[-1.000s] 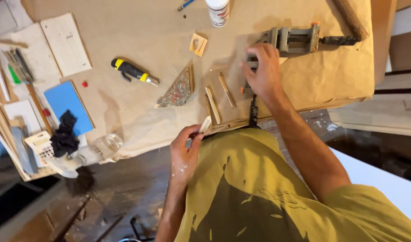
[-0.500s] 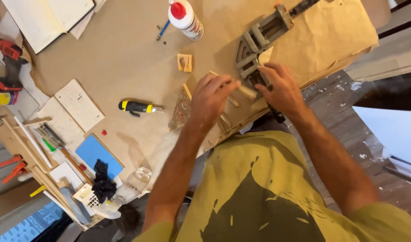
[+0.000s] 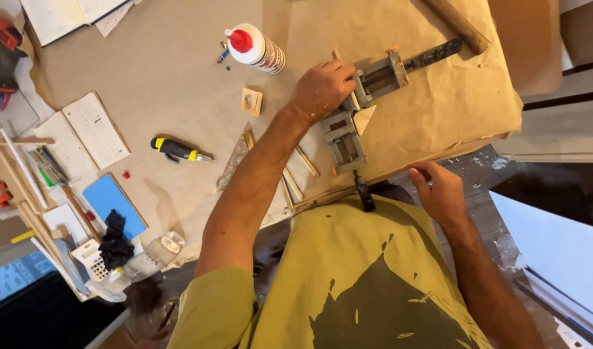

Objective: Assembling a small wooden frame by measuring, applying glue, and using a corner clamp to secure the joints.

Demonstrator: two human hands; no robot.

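Head cam: left hand (image 3: 322, 87) clamps fingers onto a thin wood strip (image 3: 345, 76) at the corner clamp (image 3: 364, 103); right hand (image 3: 442, 190) (fingers curled, probably empty) rests at the table edge (image 3: 477, 147).

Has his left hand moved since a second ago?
Yes. The left hand went from the table's near edge, away from him, onto the grey metal corner clamp on the brown paper.

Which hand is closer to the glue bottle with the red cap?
Left. The left hand rests on the corner clamp, just right of the glue bottle. The right hand is far off at the table's near edge.
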